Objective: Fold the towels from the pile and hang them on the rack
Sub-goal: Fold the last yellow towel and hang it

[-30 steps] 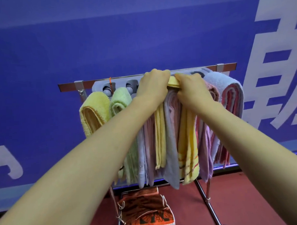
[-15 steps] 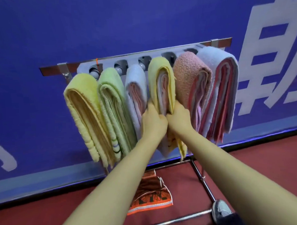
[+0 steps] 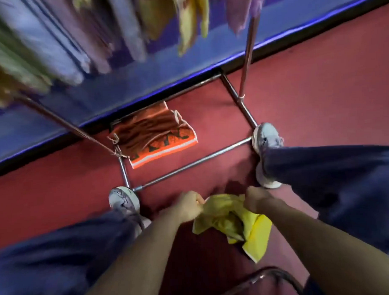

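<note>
Could drag on the floor (image 3: 319, 87) or snag the rack (image 3: 189, 163) base, hanging slack and low between the shoes (image 3: 266, 135). Holding the towel (image 3: 233, 221) bunched just short of that base, long axis roughly left to right between the grips, one loose corner drooping back toward the person. Pinching its upper edge with left hand (image 3: 189, 206) and right hand (image 3: 256, 199), fingers curled.
</note>
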`<action>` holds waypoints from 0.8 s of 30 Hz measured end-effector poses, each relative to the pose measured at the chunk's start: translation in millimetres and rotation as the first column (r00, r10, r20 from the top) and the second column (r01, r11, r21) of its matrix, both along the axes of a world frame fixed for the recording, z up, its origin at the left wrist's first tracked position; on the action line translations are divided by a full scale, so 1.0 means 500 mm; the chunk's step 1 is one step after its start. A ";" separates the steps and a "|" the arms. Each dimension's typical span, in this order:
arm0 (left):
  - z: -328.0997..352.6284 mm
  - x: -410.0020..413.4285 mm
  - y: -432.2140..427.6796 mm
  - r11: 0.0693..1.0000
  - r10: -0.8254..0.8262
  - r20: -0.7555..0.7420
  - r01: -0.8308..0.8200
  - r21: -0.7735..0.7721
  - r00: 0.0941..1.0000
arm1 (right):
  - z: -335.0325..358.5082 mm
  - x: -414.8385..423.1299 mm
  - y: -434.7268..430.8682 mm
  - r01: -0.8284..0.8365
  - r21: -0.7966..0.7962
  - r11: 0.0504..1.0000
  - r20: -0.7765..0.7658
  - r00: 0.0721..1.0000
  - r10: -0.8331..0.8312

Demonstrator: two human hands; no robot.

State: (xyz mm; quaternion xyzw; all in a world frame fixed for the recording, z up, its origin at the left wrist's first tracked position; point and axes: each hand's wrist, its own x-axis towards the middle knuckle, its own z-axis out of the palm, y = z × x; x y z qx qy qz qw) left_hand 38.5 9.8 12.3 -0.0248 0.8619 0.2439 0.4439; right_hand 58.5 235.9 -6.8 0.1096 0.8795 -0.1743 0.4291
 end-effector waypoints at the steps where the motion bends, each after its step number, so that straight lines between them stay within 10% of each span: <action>1: -0.025 -0.001 0.011 0.999 -0.031 0.020 0.031 -0.014 0.999 | -0.027 0.010 -0.003 0.000 -0.008 1.000 0.026 1.000 0.000; 13: -0.310 -0.009 0.052 0.973 -0.015 0.200 0.061 -0.225 0.980 | -0.218 0.010 -0.067 -0.043 -0.111 0.993 0.054 0.997 0.050; 24: -0.339 0.029 0.022 0.990 0.132 0.213 -0.117 -0.083 0.968 | -0.223 0.022 -0.092 -0.168 -0.084 0.982 0.182 0.966 0.181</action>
